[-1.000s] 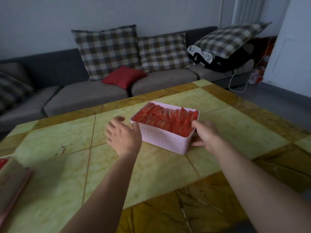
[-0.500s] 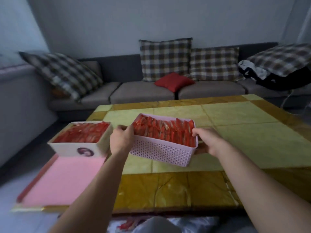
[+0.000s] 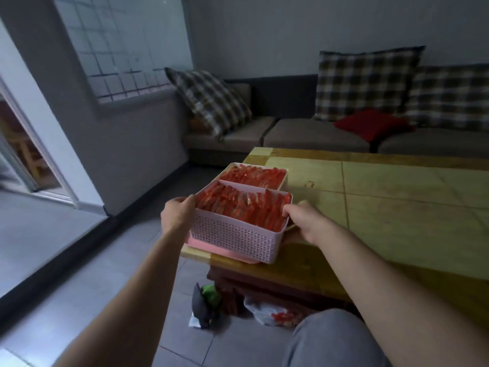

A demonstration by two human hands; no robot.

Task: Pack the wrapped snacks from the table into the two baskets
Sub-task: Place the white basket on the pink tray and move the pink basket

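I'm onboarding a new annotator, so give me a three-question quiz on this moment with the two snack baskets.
1. True or false: both hands hold the pink perforated basket.
2. What does that basket sit over? A) bare floor B) a pink tray at the table corner C) the sofa
3. Fill in: the white basket lies directly ____ the pink one, farther from the person.

Key
1. True: left hand on its left end, right hand on its right end.
2. B
3. behind; both are packed with red wrapped snacks.
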